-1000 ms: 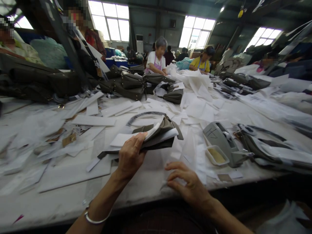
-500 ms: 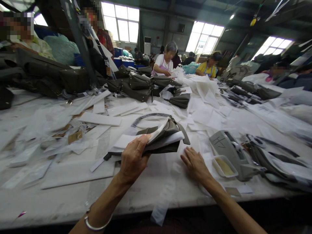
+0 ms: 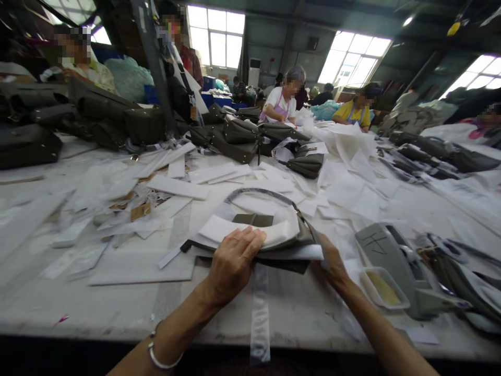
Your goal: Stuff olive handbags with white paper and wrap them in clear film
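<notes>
A dark olive handbag (image 3: 303, 239) lies in front of me, with its looped, wrapped handle (image 3: 256, 192) toward the far side. A white foam sheet (image 3: 219, 230) lies along its near upper side. My left hand (image 3: 239, 255) is closed over the foam and the bag's near edge, fingers on top. At the bag's right end, my right hand (image 3: 332, 260) grips its side; its fingertips are hidden by the bag. A white tag strip (image 3: 170, 258) sticks out at the bag's left end. Below the bag, a clear plastic strip (image 3: 260, 318) runs over the table's front edge.
To the right stand a grey tape dispenser (image 3: 385, 250), a small plastic box (image 3: 383, 287) and another dark bag (image 3: 450, 271). Foam pieces (image 3: 178, 187) and paper tags (image 3: 141, 210) litter the left. Dark bags (image 3: 235, 138) are piled farther back, with co-workers (image 3: 284, 99) beyond.
My right hand has moved from the tabletop to the bag's right end. The bag has turned and lies lower, its foam side more exposed. My left hand has shifted along its near edge.
</notes>
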{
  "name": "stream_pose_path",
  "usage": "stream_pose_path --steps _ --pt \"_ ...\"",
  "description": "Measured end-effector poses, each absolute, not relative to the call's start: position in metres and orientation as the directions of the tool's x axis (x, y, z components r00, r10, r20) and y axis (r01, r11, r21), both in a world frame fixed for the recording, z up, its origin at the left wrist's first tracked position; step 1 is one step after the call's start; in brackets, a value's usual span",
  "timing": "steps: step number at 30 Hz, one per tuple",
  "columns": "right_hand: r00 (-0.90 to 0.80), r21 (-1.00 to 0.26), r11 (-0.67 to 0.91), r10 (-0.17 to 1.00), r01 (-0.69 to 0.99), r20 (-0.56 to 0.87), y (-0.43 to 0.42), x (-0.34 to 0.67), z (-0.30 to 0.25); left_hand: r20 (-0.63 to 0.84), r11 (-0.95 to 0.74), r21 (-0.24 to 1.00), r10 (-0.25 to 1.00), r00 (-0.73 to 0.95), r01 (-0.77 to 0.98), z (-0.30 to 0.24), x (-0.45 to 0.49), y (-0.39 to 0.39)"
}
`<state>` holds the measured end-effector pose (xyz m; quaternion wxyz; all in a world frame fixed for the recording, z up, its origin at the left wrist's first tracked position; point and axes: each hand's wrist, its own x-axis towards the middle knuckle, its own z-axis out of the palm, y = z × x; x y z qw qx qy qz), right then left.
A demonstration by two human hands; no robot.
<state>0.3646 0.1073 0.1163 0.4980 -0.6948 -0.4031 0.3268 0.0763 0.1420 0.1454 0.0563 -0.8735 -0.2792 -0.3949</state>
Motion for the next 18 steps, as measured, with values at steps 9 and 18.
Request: stream_pose_path --steps 9,18 --pt "0.486 -0.648 -0.177 0.807 0.741 0.335 0.084 0.406 0.140 0.655 -0.849 -0.166 0.285 0.700 0.502 0.124 0.077 0.132" --pt "-0.085 -0.575 0.238 0.956 0.783 0.280 0.187 0.303 0.167 0.700 -0.829 -0.228 0.225 0.678 0.511 0.109 0.077 0.120"
